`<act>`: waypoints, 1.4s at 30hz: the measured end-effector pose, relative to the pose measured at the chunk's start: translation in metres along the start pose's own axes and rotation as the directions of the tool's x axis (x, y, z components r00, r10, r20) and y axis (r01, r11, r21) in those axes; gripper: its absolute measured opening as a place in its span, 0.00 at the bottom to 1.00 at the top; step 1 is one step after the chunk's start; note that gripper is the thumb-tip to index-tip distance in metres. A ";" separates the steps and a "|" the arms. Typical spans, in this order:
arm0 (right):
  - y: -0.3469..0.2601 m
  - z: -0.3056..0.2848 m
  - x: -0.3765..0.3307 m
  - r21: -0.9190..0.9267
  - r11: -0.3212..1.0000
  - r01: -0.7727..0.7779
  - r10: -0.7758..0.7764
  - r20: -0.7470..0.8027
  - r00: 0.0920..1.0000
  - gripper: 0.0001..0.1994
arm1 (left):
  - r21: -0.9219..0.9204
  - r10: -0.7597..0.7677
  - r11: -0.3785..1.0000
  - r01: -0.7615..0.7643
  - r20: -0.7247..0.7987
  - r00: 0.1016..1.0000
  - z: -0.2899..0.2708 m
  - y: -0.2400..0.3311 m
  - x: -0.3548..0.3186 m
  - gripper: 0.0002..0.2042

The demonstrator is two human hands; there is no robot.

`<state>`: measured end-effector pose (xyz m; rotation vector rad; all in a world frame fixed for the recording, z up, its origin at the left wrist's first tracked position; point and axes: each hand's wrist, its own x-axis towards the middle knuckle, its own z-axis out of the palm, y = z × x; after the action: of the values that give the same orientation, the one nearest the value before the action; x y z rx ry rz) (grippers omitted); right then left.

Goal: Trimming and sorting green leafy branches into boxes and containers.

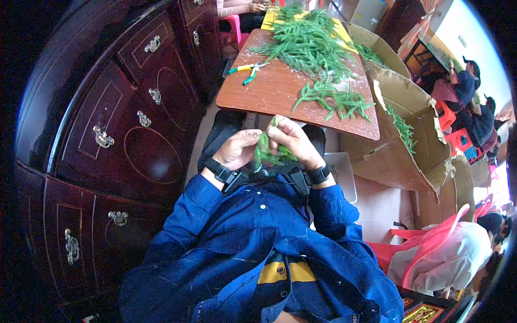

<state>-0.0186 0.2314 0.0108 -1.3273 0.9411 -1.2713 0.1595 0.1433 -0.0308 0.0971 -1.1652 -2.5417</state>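
Note:
Between my two hands, just short of the table's near edge and above my lap, is a green artificial pine sprig (pixel 265 151). My left hand (pixel 239 149) pinches its left side with thumb and fingers. My right hand (pixel 295 141) grips its upper part, with a thin stem end showing near the fingertips. Beyond my hands, a few loose pine sprigs (pixel 336 100) lie on the brown wooden table (pixel 258 89). Farther back is a big heap of the same green sprigs (pixel 309 46). Pliers (pixel 249 70) with green and yellow handles rest on the table's left side, jaws pointing right.
Dark wooden cabinets (pixel 107 107) line my left. Open cardboard boxes (pixel 377 156) holding green sprigs stand right of the table. A white bin (pixel 343 172) is by my right arm. Several people sit at the right, one in a white top (pixel 452 255); another person (pixel 242 8) sits at the far end.

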 end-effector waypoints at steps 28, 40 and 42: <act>-0.002 -0.040 -0.004 -0.047 0.983 0.179 -0.176 -0.527 0.831 0.05 | 0.720 0.462 -0.440 0.537 -0.331 0.823 -0.104 0.128 0.162 0.35; -0.001 -0.049 -0.006 -0.137 0.973 0.183 -0.229 -0.536 0.813 0.03 | 0.611 0.305 -0.579 0.540 -0.452 0.838 -0.081 0.131 0.176 0.23; -0.003 -0.047 -0.006 -0.143 0.971 0.190 -0.238 -0.527 0.816 0.03 | 0.605 0.328 -0.589 0.535 -0.426 0.843 -0.094 0.124 0.174 0.22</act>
<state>-0.0660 0.2301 0.0083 -1.1764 1.2691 -1.8619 0.0497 -0.0574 0.0134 1.3666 -2.7975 0.0168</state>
